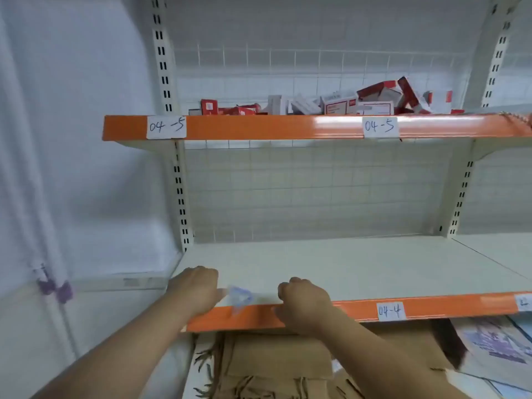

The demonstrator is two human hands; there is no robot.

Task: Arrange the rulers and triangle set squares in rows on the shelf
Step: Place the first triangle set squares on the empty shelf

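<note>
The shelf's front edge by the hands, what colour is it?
The front edge is bright orange, clearest in the head view.

The head camera is looking from the person's eye line, facing forward and slightly down into a shelving unit at close range. It is meeting the upper shelf point(259, 128) almost level, so its orange front edge is hiding most of what is lying on it. It is seeing the lower shelf point(345, 269) from above. Both forearms are entering from the bottom edge, and the left hand point(198, 289) and right hand point(305, 303) are sitting nearest the lens at the shelf's front lip. The wide angle is bowing the uprights outward, and the set square point(240, 298) pinched by the left hand is showing only as a smear.
</note>
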